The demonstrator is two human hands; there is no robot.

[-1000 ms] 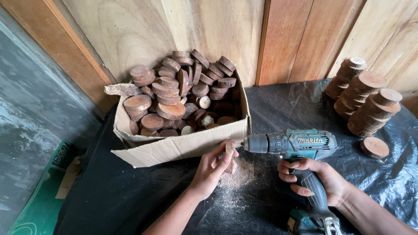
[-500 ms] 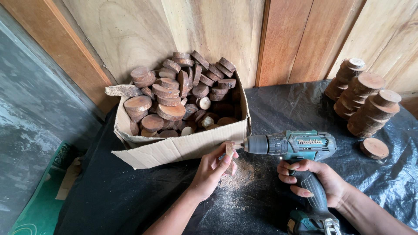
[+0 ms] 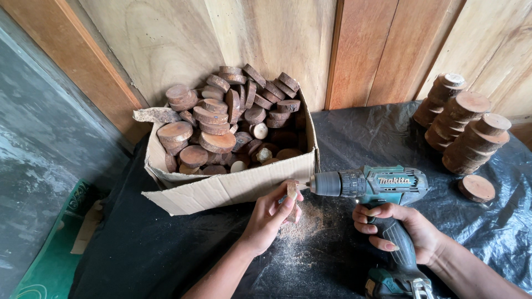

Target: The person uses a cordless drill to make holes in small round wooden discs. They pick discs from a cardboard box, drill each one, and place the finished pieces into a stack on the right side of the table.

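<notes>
Wooden disc (image 3: 291, 195) stands on edge, pinched in the left hand (image 3: 270, 216) just before the cardboard box (image 3: 233, 185). Right hand (image 3: 404, 232) grips the teal drill (image 3: 368, 184), pointing leftward, bit touching the disc.

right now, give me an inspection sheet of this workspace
surface: black plastic sheet, sawdust under the hands
job's things: small wood slice on edge; teal cordless drill, its bit at the slice
clutter: cardboard box of wood rounds; stacked wood discs, one loose disc
hands: left hand fingers pinch the slice; right hand grips the drill handle
cables: nothing seen
surroundings: wooden plank wall, grey floor, green mat
</notes>
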